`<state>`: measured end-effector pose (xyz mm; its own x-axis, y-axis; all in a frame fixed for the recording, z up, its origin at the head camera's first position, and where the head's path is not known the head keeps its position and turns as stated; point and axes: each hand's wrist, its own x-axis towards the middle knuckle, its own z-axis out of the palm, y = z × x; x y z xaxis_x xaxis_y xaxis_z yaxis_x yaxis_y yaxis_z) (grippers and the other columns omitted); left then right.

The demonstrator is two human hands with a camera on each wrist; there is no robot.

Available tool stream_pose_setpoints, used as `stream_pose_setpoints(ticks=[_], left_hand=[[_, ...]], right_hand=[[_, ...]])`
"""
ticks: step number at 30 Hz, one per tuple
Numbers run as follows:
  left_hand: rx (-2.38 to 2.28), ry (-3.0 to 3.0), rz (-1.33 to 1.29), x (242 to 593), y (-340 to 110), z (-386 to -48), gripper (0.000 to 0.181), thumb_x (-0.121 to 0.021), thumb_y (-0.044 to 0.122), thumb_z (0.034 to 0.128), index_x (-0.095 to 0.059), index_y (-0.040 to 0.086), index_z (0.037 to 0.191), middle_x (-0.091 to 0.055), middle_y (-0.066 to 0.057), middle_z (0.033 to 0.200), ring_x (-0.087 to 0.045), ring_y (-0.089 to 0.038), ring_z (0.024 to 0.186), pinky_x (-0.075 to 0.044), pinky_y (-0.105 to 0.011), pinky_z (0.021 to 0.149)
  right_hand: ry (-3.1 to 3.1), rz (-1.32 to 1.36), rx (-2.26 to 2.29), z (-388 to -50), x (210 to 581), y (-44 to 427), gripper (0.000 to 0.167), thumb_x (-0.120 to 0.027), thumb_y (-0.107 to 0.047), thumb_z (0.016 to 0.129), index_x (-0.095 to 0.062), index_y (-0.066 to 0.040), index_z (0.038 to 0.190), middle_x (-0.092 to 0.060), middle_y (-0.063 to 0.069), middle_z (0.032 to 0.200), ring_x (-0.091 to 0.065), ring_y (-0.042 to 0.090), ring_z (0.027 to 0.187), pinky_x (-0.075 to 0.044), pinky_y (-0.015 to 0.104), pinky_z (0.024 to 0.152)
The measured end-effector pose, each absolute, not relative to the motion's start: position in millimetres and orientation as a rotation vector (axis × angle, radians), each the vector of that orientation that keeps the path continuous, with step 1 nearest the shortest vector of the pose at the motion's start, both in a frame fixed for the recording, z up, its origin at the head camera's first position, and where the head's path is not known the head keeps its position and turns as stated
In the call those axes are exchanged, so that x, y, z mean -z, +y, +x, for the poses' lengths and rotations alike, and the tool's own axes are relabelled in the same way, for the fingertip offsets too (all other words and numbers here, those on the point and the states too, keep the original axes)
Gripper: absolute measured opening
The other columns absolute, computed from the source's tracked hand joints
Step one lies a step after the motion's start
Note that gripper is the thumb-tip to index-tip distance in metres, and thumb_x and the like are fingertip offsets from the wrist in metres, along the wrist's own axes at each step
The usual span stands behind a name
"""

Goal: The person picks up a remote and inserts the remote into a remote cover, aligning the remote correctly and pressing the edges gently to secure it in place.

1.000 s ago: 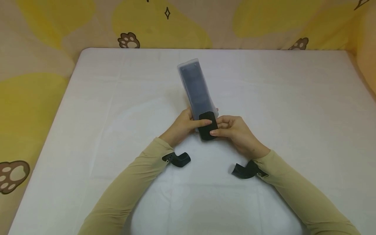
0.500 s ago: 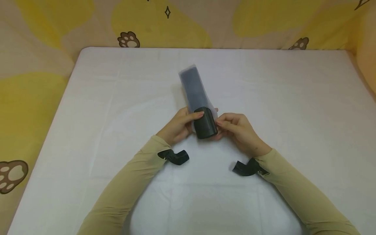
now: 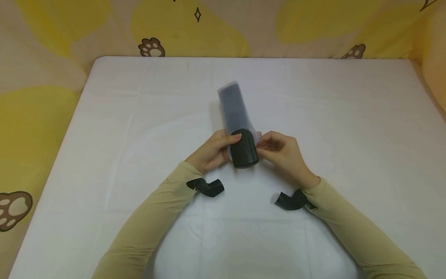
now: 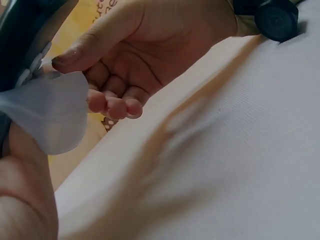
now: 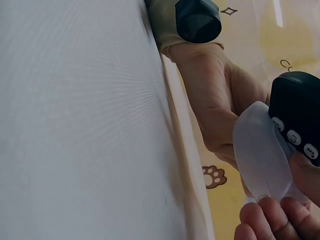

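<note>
A black remote control (image 3: pixel 245 151) with white buttons sits partly inside a translucent sleeve (image 3: pixel 234 106); its near end sticks out bare. My left hand (image 3: pixel 213 150) grips both from the left, thumb across the remote's smooth back. At the right edge, my right hand (image 3: pixel 282 153) pinches the loose lip of the sleeve, fingers curled. In the right wrist view the sleeve's lip (image 5: pixel 260 150) flares away from the button face, with my right fingertips (image 5: pixel 270 215) against it. The left wrist view shows the right thumb beside the buttons. Most of the left fingers are hidden behind the sleeve.
A white cloth covers the table (image 3: pixel 156 104). Behind and to the left hangs a yellow and beige curtain (image 3: pixel 48 46) with paw prints. Black wrist cameras (image 3: pixel 209 188) are strapped to both sleeved forearms.
The right thumb has left the remote's bare end and moved to the sleeve's right edge. The remote has tipped, its far end now appearing nearer and slightly further right. My left thumb has shifted slightly.
</note>
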<state>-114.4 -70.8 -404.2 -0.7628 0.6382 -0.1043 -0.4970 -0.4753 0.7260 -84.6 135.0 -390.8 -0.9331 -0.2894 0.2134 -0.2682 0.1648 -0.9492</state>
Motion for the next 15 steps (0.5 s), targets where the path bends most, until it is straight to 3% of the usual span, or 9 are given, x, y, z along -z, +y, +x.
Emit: stream_pose_setpoints(ticks=[3, 6, 11, 15], left_hand=[[-2.215, 1.031, 0.222, 403.8, -71.1, -113.5, 0.072, -0.088, 0.034, 0.0618, -0.049, 0.000, 0.112, -0.066, -0.007, 0.103, -0.062, -0.016, 0.098, -0.053, -0.032, 0.081], [-2.224, 1.009, 0.221, 403.5, -70.9, -113.8, 0.070, -0.087, 0.032, 0.0640, -0.049, -0.001, 0.112, -0.066, -0.009, 0.106, -0.062, -0.018, 0.100, -0.053, -0.033, 0.082], [-2.238, 0.991, 0.279, 403.8, -71.6, -115.7, 0.069, -0.079, 0.027, 0.0767, -0.044, -0.007, 0.125, -0.051, -0.026, 0.131, -0.056, -0.025, 0.114, -0.048, -0.035, 0.092], [-2.253, 1.042, 0.278, 401.3, -72.1, -116.6, 0.048, -0.059, 0.011, 0.0940, -0.040, -0.007, 0.134, -0.045, -0.027, 0.136, -0.050, -0.027, 0.122, -0.044, -0.035, 0.098]], right_hand=[[2.424, -0.637, 1.902, -83.9, 391.2, 134.2, 0.017, -0.066, 0.020, 0.074, -0.060, 0.014, 0.088, -0.064, 0.017, 0.080, -0.063, 0.006, 0.071, -0.053, 0.020, 0.065], [2.443, -0.668, 1.883, -83.8, 392.6, 134.2, 0.016, -0.067, 0.019, 0.075, -0.062, 0.013, 0.088, -0.064, 0.019, 0.081, -0.062, 0.006, 0.070, -0.053, 0.020, 0.065], [2.498, -0.713, 1.845, -84.5, 394.2, 135.1, 0.011, -0.066, 0.015, 0.078, -0.066, 0.008, 0.087, -0.067, 0.017, 0.082, -0.063, 0.007, 0.073, -0.053, 0.020, 0.067], [2.572, -0.740, 1.813, -85.4, 394.7, 135.5, 0.011, -0.064, 0.013, 0.080, -0.070, 0.004, 0.084, -0.069, 0.011, 0.078, -0.062, 0.006, 0.072, -0.053, 0.019, 0.066]])
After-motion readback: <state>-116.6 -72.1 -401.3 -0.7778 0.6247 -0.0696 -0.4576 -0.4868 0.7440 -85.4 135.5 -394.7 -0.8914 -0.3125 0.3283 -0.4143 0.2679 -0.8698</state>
